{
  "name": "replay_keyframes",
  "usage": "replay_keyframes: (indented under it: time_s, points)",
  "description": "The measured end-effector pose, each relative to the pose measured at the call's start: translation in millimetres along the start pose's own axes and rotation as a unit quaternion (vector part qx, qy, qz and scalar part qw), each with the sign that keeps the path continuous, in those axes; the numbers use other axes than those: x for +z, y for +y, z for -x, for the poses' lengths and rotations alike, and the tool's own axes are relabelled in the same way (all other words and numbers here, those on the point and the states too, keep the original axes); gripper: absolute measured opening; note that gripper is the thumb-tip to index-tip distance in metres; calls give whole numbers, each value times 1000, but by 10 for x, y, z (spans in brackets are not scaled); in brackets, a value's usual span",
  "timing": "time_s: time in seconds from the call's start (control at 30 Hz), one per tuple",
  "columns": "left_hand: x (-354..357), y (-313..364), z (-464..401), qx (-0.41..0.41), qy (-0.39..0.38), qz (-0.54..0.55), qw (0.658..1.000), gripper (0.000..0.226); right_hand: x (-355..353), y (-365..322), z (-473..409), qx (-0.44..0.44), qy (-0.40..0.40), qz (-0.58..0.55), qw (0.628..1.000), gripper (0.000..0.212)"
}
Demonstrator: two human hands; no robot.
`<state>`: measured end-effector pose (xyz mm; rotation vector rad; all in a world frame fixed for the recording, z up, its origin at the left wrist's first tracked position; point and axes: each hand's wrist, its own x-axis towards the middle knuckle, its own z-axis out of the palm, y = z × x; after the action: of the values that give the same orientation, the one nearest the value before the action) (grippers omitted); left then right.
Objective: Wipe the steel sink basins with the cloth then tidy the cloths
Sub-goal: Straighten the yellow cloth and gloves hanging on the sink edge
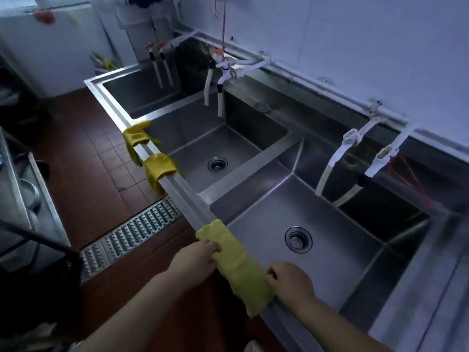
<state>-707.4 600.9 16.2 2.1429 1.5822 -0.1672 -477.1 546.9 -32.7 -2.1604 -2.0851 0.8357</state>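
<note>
Two hands at work on one cloth. Left hand: outside the sink's front rim, fingertips curled onto the cloth's floor-side edge, pinching or pressing it near the cloth's far half. Right hand: on the basin side, fingers bent against the cloth's inner edge close to its near end; whether they pinch the fabric or only press it cannot be told.

Item 1, yellow cloth: draped over the front rim of the nearest basin, lying between the two hands and touching both. Long axis runs along the rim, from the near end by the right hand to the far end just past the left hand. The near end hangs slightly over the rim's outer face. Both hands sit equally close; the left holds the farther stretch, the right the nearer.

Item 2, drain: in the nearest basin's floor, inward from the cloth.

Items 3 and 4, two darker yellow pieces and: hung over the same front rim further along, at the middle basin; possibly gloves or cloths, not certain.

Judgement: the wiping looks finished and tidying is under way; the coming move likely turns on smoothing the cloth along its long axis so it sits straight on the rim.
</note>
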Motion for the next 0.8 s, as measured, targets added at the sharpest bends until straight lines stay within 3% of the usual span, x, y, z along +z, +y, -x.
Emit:
replay_keyframes:
  time_s: [0.1,0.37,0.6,0.8]
  points:
    - [33,-35,-341,24,-47,-27,998,41,112,-22,-17,11,-7,-13,1000,18]
    - [34,-258,-1037,154,-60,-166,972,49,285,-145,-37,115,31,-47,992,13]
    - [39,-343,-1305,228,-53,-154,960,27,277,-250,-59,190,102,-41,976,13]
    - [-248,-347,-1388,312,33,-84,946,17,-146,-320,65,232,230,-69,942,13]
